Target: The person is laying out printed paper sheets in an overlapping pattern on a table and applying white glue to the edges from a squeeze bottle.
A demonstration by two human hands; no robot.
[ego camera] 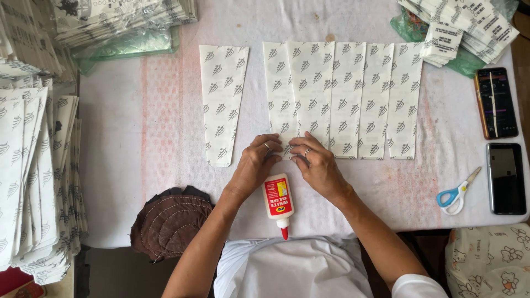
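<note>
Both hands met at the near end of the leftmost paper piece in the overlapped row, left hand and right hand seemingly pinching its bottom edge, its long axis running toward the table's far edge, equally close to both.

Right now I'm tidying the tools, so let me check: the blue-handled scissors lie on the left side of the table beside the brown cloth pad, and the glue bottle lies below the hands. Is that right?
Not quite. The blue-handled scissors lie on the right side of the table, beside the dark phone, not by the brown cloth pad. The head view shows this. The glue bottle does lie below both hands.
</note>
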